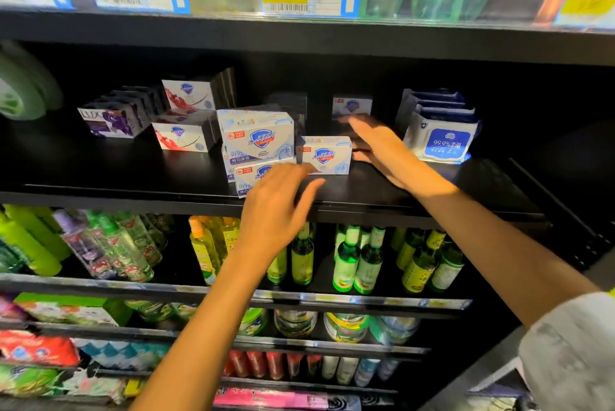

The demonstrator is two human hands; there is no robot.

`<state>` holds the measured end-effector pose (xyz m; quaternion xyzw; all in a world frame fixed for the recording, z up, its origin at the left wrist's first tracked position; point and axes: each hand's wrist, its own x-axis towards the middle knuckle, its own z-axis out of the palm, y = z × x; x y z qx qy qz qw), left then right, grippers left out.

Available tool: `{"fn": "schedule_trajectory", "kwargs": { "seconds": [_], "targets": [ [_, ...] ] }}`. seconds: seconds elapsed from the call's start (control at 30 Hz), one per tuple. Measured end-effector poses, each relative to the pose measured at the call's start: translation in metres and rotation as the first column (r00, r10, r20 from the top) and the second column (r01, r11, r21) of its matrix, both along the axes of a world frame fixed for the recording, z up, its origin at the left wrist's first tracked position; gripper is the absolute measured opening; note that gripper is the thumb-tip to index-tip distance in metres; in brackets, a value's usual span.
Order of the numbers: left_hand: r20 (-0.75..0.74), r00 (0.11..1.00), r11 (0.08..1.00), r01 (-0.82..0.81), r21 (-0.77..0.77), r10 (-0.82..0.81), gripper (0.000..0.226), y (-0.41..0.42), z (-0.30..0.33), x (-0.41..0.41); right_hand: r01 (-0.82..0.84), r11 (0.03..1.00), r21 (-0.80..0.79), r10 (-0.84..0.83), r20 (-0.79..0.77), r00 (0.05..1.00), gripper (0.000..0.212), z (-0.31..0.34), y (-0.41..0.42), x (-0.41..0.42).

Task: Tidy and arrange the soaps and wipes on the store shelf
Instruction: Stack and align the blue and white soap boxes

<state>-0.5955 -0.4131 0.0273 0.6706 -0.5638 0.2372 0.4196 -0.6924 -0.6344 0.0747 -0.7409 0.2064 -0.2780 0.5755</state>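
— Soap boxes: lying along the middle of the black shelf (133, 174), white Safeguard stack (256, 141) sitting left of centre, single white Safeguard box (324, 155) standing just beside it on the right.

— And the hands?

— Hovering, both with fingers straight and spread, gripping nothing. Left hand (279, 201) hanging over the shelf's front edge, fingertips reaching just in front of the lowest box of the stack and the single box. Right hand (376, 147) blurring a little, reaching deeper, palm turned toward the single box's right end, thumb close to it; contact not possible to tell.

— Which way lying, that single box?

— Long axis running left to right, parallel to the shelf front, printed face turned outward. Sitting between the two hands, so looking like a squeeze or a slide from both ends. Right hand probably nearer its free end; left hand nearer its front lower corner.

— Anything crowding it?

— Wipes packs (442, 141) standing in a row to the right of the right hand, well apart from the box. Small Safeguard box (352, 106) sitting farther back, behind the right fingers. Red-and-white soap boxes (181, 137) and purple LUX boxes (109, 121) lining up to the left.

— Judging the job?

— Seeming under way; stack leaning unevenly, lowest box jutting forward.
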Motion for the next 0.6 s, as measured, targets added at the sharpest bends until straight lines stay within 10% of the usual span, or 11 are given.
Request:
{"fn": "schedule_trajectory", "kwargs": {
  "seconds": [0.27,0.6],
  "targets": [
    [-0.240,0.942,0.939,-0.284,-0.194,0.235,0.056,0.039,0.022,0.023,-0.067,0.969,-0.238,0.036,-0.133,0.991,0.069,-0.012,0.005,-0.009],
    [-0.378,0.901,0.961,-0.264,-0.089,0.212,0.059,0.042,0.028,0.045,0.015,0.968,-0.250,-0.038,-0.088,0.995,0.054,-0.014,0.003,-0.013]
  ]
}}
